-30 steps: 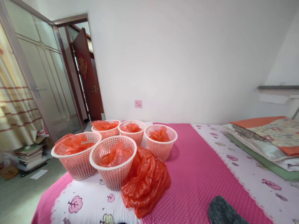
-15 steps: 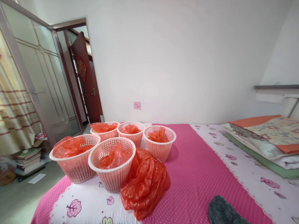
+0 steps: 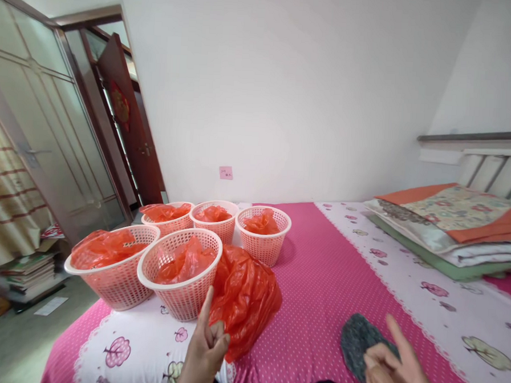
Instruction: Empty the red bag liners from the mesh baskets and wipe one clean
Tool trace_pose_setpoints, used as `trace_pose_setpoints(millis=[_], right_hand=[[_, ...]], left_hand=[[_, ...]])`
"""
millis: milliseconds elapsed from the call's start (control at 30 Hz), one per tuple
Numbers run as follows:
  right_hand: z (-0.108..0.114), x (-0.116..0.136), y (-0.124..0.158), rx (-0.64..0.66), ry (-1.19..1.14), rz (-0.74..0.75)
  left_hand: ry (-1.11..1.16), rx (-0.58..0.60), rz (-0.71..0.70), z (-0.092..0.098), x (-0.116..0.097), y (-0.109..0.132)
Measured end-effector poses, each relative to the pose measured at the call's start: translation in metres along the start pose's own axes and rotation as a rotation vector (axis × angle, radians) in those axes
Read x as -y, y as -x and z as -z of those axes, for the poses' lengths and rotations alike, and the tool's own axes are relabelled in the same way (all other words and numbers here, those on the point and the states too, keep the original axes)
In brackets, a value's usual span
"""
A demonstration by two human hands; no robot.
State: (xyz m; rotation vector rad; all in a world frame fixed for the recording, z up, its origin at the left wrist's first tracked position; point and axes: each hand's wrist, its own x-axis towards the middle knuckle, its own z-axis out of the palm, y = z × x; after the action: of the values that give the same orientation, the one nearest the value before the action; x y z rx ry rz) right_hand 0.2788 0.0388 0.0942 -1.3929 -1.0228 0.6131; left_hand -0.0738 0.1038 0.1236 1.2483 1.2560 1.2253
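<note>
Both my hands are raised at the bottom edge, over a bed with a pink dotted cover. My left hand has its index finger pointing up and the other fingers folded in, holding nothing. It is just in front of a crumpled orange plastic bag lying on the bed. My right hand is slightly blurred, with the index finger stretched out and the others loosely curled, empty, above a dark grey patch. Several pink mesh baskets lined with orange bags stand at the left; the nearest basket is beside the loose bag.
Folded quilts are stacked by the headboard at the right. A brown door stands open at the back left beside glass sliding doors. Stacked books lie on the floor at the left.
Both hands have come up into view from below; earlier neither showed. The view has shifted a little to the right. The baskets and the bag have not moved.
</note>
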Motion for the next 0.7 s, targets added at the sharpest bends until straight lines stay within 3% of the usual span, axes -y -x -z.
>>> trace_pose_setpoints(millis=[67,133,200,300,467,700], right_hand=[[-0.007,0.014,-0.002,-0.152,0.179,0.136],[-0.020,0.009,-0.008,-0.216,0.337,0.261],[-0.036,-0.012,-0.017,-0.114,0.475,0.294],[-0.054,-0.056,-0.031,0.104,0.633,0.199],[-0.068,-0.095,-0.036,0.180,0.694,0.201],[-0.068,-0.093,-0.033,0.182,0.755,0.218]], left_hand=[[-0.261,-0.061,-0.100,0.005,-0.009,-0.006],[-0.577,-0.069,-0.106,0.006,-0.006,-0.013],[-0.858,0.002,-0.029,0.003,0.008,-0.020],[-1.110,0.125,0.084,-0.002,0.034,-0.029],[-1.114,0.151,0.091,-0.006,0.052,-0.037],[-1.167,0.176,0.123,-0.007,0.045,-0.040]])
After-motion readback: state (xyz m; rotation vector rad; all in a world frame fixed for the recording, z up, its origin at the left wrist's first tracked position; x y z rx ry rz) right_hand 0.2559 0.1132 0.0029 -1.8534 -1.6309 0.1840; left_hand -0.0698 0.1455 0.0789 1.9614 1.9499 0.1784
